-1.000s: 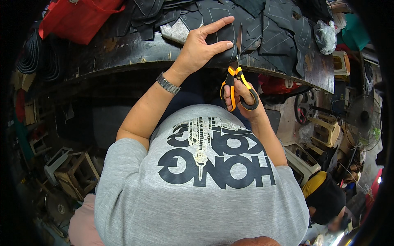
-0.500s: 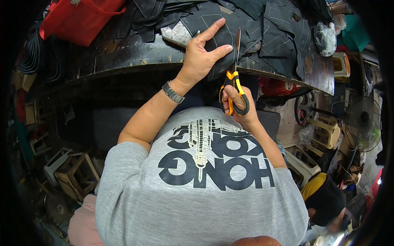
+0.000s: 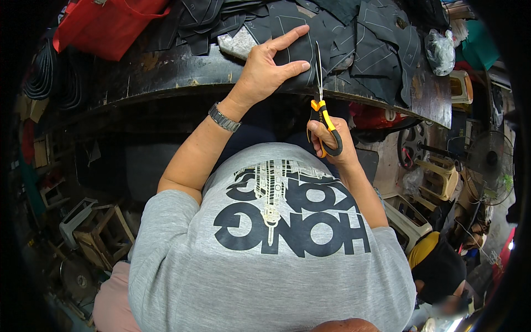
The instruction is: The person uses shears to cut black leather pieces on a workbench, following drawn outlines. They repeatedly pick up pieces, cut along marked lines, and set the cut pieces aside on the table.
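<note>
My left hand [image 3: 270, 67] lies on a piece of dark fabric [image 3: 354, 41] with pale chalk lines, at the front edge of the worn dark worktable [image 3: 166, 77]. Its index finger stretches to the right and a metal watch [image 3: 224, 117] sits on the wrist. My right hand [image 3: 334, 145] grips orange-and-black scissors [image 3: 321, 102] just right of the left hand. The blades point straight away from me, their tips over the fabric's edge beside my left fingers. Whether the blades are cutting the cloth I cannot tell.
Several more dark cut pieces are heaped across the table, with a red bag [image 3: 105, 27] at its left and a clear plastic bag [image 3: 441, 50] at its right. Wooden stools [image 3: 102, 238] stand lower left. Plastic stools [image 3: 434, 180], a fan [image 3: 489, 166] and another person [image 3: 442, 268] are at the right.
My right hand has raised the scissors from below the table edge up to the fabric, and the handles have closed. My left hand stayed on the cloth, fingers shifting a little.
</note>
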### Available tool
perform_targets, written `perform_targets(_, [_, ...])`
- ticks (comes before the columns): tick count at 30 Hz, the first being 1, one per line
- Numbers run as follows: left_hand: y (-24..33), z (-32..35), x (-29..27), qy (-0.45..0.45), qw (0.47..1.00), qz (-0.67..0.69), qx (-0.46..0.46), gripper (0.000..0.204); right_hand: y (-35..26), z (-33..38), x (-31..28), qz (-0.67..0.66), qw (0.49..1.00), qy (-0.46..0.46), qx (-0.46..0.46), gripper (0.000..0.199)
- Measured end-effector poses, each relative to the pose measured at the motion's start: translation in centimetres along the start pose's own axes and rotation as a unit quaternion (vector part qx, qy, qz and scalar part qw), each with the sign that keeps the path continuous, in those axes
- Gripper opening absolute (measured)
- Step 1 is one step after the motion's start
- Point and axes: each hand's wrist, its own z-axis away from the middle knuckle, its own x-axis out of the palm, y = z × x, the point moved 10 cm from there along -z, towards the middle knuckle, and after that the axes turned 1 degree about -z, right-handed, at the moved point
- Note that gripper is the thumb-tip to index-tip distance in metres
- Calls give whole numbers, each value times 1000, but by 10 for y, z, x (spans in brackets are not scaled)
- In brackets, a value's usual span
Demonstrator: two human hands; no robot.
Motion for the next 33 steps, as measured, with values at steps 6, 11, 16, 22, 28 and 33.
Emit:
perform_targets(6, [8,4,9,-16,1000,12,11,59,-16,-7,1,-60,997,-38,-28,39])
perform_targets(11, [11,5,12,-19,1000,-4,10,63,-17,-15,1,-42,998,-42,-26,44])
perform_targets(16, [11,4,11,-24,999,-14,21,65,-15,-12,-1,-31,999,-23,-31,39])
perform_targets(22, [7,5,13,-29,999,-7,11,65,-9,-7,-12,34,999,32,5,36])
perform_targets(28, [10,4,15,-34,999,9,9,64,-24,-13,-6,12,1000,-3,-15,36])
perform_targets(33, [13,6,20,-40,999,-4,-4,64,-37,-22,-6,-29,999,-24,-23,36])
